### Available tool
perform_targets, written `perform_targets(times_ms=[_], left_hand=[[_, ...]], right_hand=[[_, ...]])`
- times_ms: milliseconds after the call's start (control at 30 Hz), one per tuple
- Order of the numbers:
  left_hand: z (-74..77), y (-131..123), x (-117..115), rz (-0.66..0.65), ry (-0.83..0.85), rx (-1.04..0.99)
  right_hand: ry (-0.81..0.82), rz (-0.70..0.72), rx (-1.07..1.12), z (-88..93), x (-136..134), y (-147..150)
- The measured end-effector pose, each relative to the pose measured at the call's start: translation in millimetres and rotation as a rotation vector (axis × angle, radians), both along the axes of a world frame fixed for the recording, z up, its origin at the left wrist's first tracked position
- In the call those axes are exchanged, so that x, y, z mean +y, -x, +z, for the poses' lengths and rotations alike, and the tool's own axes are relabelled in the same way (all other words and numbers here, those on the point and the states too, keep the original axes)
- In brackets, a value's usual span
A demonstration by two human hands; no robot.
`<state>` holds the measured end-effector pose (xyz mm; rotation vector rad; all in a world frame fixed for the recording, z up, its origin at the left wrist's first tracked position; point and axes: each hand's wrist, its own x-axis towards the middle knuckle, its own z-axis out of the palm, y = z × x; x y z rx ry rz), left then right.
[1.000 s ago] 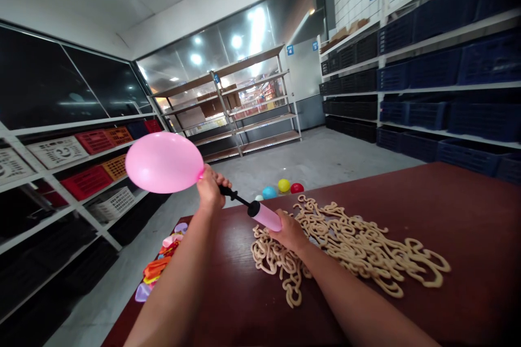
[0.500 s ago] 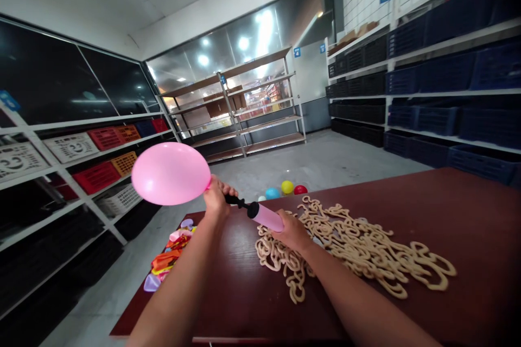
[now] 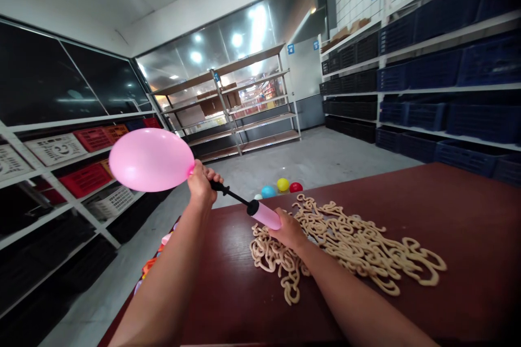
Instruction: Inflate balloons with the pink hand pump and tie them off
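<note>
An inflated pink balloon [image 3: 151, 160] is at the left, its neck pinched in my left hand [image 3: 202, 181]. The same hand is closed round the black end of a balloon pump [image 3: 266, 213]; the nozzle is hidden by the fingers. My right hand [image 3: 288, 231] grips the pump's pink barrel. A stretch of thin black rod shows between the barrel and the black end. Below and beside my right hand lies a heap of beige, curled, ring-like pieces [image 3: 350, 244] on the dark red table [image 3: 232, 293].
Deflated balloons [image 3: 150, 267] lie at the table's left edge, partly hidden by my left arm. Blue [image 3: 268, 191], yellow [image 3: 283, 184] and red [image 3: 296, 187] balloons sit on the floor beyond the table. Shelves with crates [image 3: 427, 114] line both sides.
My left hand has moved left and up with the balloon, away from the right hand. More of the pump's rod is drawn out. The right hand stays nearly in place on the barrel.
</note>
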<state>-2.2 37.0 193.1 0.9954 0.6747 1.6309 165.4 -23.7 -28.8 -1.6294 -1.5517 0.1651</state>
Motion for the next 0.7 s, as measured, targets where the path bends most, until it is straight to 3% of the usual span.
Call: perform_targets(times_ms=[200,333,467,700], left_hand=[[-56.2,-40.7,-2.9,-0.009,0.139,-0.014],[-73.4,-44.5,-11.5,-0.023,0.174,-0.057],[-59.2,-24.2,-16.2,-0.014,0.133,-0.066],[6.6,21.9,-18.3,0.002,0.01,-0.044]], right_hand=[[0.022,-0.015,-0.012,3.7,-2.0,-1.9],[-0.01,-0.007,-0.046,5.2,-4.6,-1.2],[-0.064,0.029,-0.069,7.6,-7.4,1.9],[-0.057,0.052,-0.043,8.8,-7.1,1.4]])
